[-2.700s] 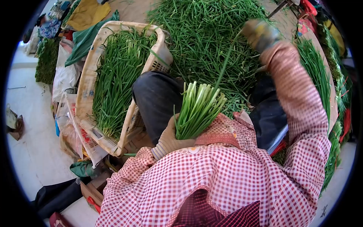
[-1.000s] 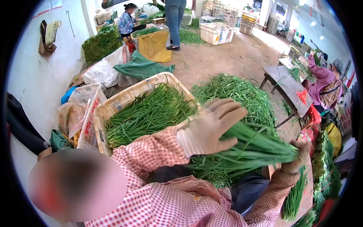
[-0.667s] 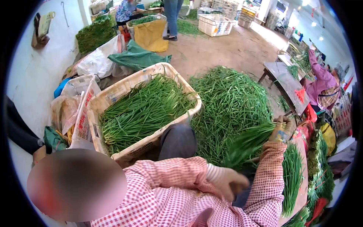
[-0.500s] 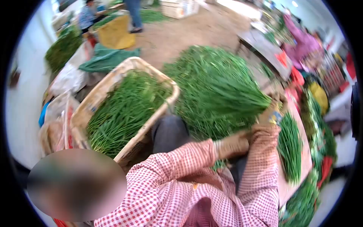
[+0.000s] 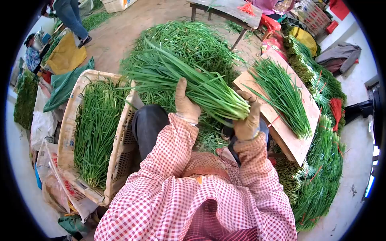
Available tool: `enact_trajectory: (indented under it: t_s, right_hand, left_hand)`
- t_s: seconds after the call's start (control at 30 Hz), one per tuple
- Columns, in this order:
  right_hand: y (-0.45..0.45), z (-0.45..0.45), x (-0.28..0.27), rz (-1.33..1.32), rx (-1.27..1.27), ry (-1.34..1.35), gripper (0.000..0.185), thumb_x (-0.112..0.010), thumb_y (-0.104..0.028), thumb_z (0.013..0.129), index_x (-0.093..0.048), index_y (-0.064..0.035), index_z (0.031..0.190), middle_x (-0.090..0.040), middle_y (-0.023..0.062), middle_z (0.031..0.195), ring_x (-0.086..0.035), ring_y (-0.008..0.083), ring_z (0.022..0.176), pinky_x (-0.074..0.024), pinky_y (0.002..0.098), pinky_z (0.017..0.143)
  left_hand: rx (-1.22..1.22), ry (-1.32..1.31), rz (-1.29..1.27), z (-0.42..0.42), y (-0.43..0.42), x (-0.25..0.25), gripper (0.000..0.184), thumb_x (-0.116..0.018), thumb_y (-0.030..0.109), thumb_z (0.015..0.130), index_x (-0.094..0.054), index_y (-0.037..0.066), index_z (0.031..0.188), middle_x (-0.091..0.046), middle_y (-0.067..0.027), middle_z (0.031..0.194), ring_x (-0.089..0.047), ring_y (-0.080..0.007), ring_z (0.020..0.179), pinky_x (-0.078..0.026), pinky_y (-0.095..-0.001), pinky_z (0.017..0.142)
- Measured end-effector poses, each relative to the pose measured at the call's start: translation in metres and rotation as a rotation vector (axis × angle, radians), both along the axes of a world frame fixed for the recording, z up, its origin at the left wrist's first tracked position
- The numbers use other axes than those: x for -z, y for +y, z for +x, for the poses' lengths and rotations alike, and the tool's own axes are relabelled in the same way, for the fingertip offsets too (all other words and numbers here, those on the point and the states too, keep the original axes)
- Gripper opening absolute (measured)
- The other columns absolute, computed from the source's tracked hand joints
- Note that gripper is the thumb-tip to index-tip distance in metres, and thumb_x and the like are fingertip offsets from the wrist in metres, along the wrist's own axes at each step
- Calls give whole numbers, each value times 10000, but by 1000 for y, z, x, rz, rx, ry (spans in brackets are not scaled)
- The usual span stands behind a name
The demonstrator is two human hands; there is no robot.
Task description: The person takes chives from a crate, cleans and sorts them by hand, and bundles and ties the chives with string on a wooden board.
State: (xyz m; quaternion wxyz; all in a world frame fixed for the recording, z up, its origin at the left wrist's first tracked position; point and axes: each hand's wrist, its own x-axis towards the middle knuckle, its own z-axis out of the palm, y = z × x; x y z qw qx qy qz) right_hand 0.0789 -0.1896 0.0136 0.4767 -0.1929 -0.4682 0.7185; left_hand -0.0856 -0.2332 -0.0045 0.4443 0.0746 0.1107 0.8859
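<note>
A bunch of garlic chives [image 5: 197,87] slants across in front of me, leaves to the upper left and pale stem ends to the lower right. My right hand [image 5: 248,118], in a tan work glove, is closed round the stem ends. Under the middle of the bunch is my left hand [image 5: 187,100], also gloved, its thumb up along the near side and its fingers hidden behind the leaves. Beyond the bunch lies a big heap of loose chives [image 5: 181,38]. Another bunch of chives [image 5: 283,96] rests on a wooden board [image 5: 287,142] to my right.
At my left stands a plastic crate [image 5: 116,160] of chives. Tied bundles of chives [image 5: 321,176] with red ties are stacked on the right. A low table [image 5: 225,7] is at the back. A person's legs [image 5: 72,18] and a seated person [image 5: 33,56] are at far left.
My left hand has risen from near my lap to the bunch. The bunch, still in my right hand, has moved away from the board to in front of me. My view has turned right.
</note>
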Motion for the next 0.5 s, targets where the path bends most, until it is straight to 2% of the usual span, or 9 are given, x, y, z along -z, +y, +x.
enact_trajectory:
  t_s: [0.07,0.13,0.23,0.27,0.33,0.4,0.43,0.47,0.5]
  right_hand:
    - [30,31,6,98,-54,54,728,-448,-674,859,-501,-33,1200,-563,126,1186,-524,244,1127,-397,400,1013]
    - [43,63,-14,137,-51,-159,885,-557,-692,788,-397,-26,1349,-506,121,1276,-455,242,1223,-358,397,1045]
    - [50,85,-52,580,-178,-700,1078,-750,-616,656,-311,35,1395,-459,166,1338,-416,279,1272,-350,411,1049]
    - [37,81,-79,630,-211,-970,1128,-817,-544,605,-285,59,1395,-463,222,1333,-438,333,1259,-362,403,1044]
    - [18,74,-85,827,-182,-1398,1126,-843,-460,586,-271,75,1394,-463,280,1314,-439,382,1257,-359,378,1050]
    - [14,70,-70,886,-132,-1395,1130,-855,-400,559,-266,80,1396,-452,317,1303,-434,411,1251,-363,385,1046]
    - [10,65,-67,902,-83,-1491,1103,-859,-369,561,-279,77,1387,-475,314,1274,-467,420,1210,-377,407,1031]
    - [14,64,-57,899,-98,-1539,1102,-816,-383,639,-184,13,1449,-496,276,1239,-506,417,1142,-402,425,994]
    - [23,63,-34,861,-91,-1379,1057,-803,-314,657,-180,10,1447,-513,276,1214,-517,416,1128,-416,428,976]
  left_hand:
    - [16,87,30,0,5,-1,484,-667,388,829,-556,84,1188,-631,-95,1104,-601,-258,996,-495,-451,901]
    - [27,102,29,9,13,-2,481,-650,375,844,-550,58,1191,-627,-106,1119,-602,-263,1001,-503,-447,895]
    - [139,103,4,29,22,-6,503,-651,385,837,-547,40,1188,-626,-115,1115,-601,-266,999,-501,-444,889]
    - [163,87,5,36,26,-6,504,-650,388,833,-553,35,1179,-627,-116,1111,-600,-272,997,-498,-446,887]
    - [212,74,13,49,33,-11,506,-649,391,828,-558,30,1171,-628,-117,1107,-599,-278,995,-494,-447,885]
    - [197,-35,-54,61,36,-18,486,-640,389,826,-573,35,1153,-635,-112,1088,-603,-288,972,-487,-447,886]
    - [245,-26,-76,61,38,-16,467,-638,380,824,-583,42,1141,-641,-110,1072,-610,-296,951,-484,-448,890]
    - [198,-23,-104,63,41,-14,474,-640,393,822,-585,46,1140,-645,-110,1060,-616,-291,941,-489,-440,886]
    - [163,-7,-114,64,43,-15,483,-637,402,825,-580,48,1148,-643,-108,1066,-616,-287,945,-492,-437,885]
